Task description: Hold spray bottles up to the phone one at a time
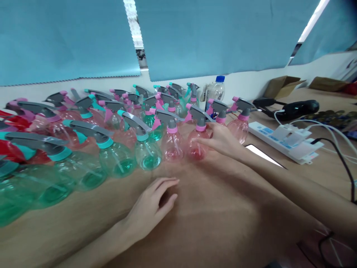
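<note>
My right hand [220, 137] reaches to the front row and wraps its thumb and fingers round a pink spray bottle [197, 146] with a grey and pink trigger head. The bottle stands upright on the table [200, 208]. Directly left of it is another pink spray bottle [172, 146], and beside that a green spray bottle [147, 154] with a turquoise collar. My left hand [156, 201] rests over the table in front of them, fingers loosely curved, thumb apart, with nothing in it. Part of the right hand's fingers is hidden behind the bottle.
Several more green and pink spray bottles [117, 160] crowd the left and back. A clear bottle with a blue cap [219, 89] stands behind. At right lie a white power strip [281, 139] with cables, a phone [263, 156], a black device [298, 109] and a cardboard box [281, 87].
</note>
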A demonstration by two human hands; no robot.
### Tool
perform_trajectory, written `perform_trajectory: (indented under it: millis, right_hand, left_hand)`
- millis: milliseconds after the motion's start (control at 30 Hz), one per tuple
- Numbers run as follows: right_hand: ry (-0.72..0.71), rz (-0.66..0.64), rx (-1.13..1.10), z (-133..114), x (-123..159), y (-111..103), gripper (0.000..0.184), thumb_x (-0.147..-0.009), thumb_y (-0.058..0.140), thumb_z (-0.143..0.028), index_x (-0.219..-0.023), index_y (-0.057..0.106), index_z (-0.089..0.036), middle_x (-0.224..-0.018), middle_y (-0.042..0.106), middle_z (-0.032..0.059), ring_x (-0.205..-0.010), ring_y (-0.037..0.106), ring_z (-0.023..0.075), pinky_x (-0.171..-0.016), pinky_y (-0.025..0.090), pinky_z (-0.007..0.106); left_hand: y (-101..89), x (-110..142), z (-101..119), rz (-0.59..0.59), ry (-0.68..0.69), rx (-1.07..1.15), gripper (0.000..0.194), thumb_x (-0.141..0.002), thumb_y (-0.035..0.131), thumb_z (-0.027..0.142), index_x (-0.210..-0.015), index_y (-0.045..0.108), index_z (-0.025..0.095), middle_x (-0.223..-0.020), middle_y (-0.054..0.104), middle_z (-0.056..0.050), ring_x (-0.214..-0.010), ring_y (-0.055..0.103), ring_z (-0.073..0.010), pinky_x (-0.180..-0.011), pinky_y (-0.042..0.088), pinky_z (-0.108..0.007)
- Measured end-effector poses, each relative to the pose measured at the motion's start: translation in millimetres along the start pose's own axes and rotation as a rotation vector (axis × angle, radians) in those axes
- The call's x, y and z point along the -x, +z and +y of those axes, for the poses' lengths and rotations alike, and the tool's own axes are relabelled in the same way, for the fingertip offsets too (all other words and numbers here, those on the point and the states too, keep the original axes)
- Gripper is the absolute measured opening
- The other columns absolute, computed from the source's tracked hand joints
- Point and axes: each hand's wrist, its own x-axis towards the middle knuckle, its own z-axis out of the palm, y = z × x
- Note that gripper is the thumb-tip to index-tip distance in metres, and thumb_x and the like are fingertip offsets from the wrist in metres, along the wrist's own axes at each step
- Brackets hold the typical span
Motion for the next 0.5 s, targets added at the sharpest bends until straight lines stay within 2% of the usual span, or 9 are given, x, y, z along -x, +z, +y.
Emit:
perform_trajectory:
  millis: [67, 133, 200, 300, 400, 500]
  right_hand:
    - [0.021, -0.005, 0.003, 1, -1, -1, 0.039, -0.076, 0.061, -0.051, -0.093, 0.059, -0.016, -0.093, 0.068, 0.0117, -0.078, 0.062, 0.0271, -0.07, 0.046, 0.039]
    - [0.046, -0.008, 0.019, 2, -3, -1, 0.036, -0.075, 0.063, -0.049, -0.09, 0.059, -0.017, -0.09, 0.068, 0.0114, -0.076, 0.062, 0.0273, -0.069, 0.045, 0.039]
    - [0.067, -0.003, 0.035, 4, -5, 0, 0.035, -0.075, 0.062, -0.049, -0.089, 0.059, -0.017, -0.089, 0.067, 0.0115, -0.077, 0.062, 0.0278, -0.069, 0.045, 0.04]
    - [0.09, 0.008, 0.035, 8, -9, 4, 0.037, -0.075, 0.061, -0.051, -0.089, 0.059, -0.017, -0.088, 0.067, 0.0119, -0.079, 0.061, 0.0285, -0.071, 0.045, 0.041]
    - [0.102, 0.011, 0.021, 11, -14, 8, 0.037, -0.074, 0.061, -0.05, -0.09, 0.06, -0.017, -0.089, 0.067, 0.0123, -0.08, 0.061, 0.0281, -0.071, 0.045, 0.041]
    - [0.106, 0.012, 0.003, 12, -17, 12, 0.041, -0.074, 0.061, -0.05, -0.097, 0.06, -0.015, -0.094, 0.067, 0.0136, -0.081, 0.062, 0.0277, -0.07, 0.045, 0.039]
  left_hand:
    - [-8.5, -7, 10, 0.058, -0.116, 0.118, 0.027, -0.095, 0.044, 0.029, -0.121, 0.048, 0.024, -0.098, 0.065, -0.002, -0.083, 0.064, -0.0176, -0.074, 0.052, -0.033]
    - [-20.3, -18, 22, 0.07, -0.215, 0.165, 0.042, -0.095, 0.044, 0.034, -0.133, 0.034, 0.022, -0.081, 0.064, 0.001, -0.066, 0.063, -0.0159, -0.06, 0.049, -0.028]
    - [-32.4, -34, 32, 0.09, -0.274, 0.135, 0.061, -0.094, 0.046, 0.036, -0.145, 0.016, 0.019, -0.073, 0.063, 0.004, -0.061, 0.062, -0.0158, -0.06, 0.047, -0.028]
    - [-44.5, -58, 37, 0.1, -0.374, 0.13, 0.079, -0.092, 0.05, 0.041, -0.149, 0.001, 0.017, -0.066, 0.063, 0.005, -0.055, 0.062, -0.0159, -0.056, 0.045, -0.027]
    - [-46.7, -74, 32, 0.063, -0.46, 0.249, 0.081, -0.091, 0.05, 0.042, -0.149, -0.001, 0.017, -0.063, 0.062, 0.006, -0.045, 0.059, -0.0138, -0.049, 0.044, -0.025]
    - [-42.7, -79, 24, 0.05, -0.532, 0.351, 0.085, -0.09, 0.053, 0.042, -0.149, -0.003, 0.017, -0.061, 0.061, 0.006, -0.041, 0.056, -0.0128, -0.043, 0.041, -0.023]
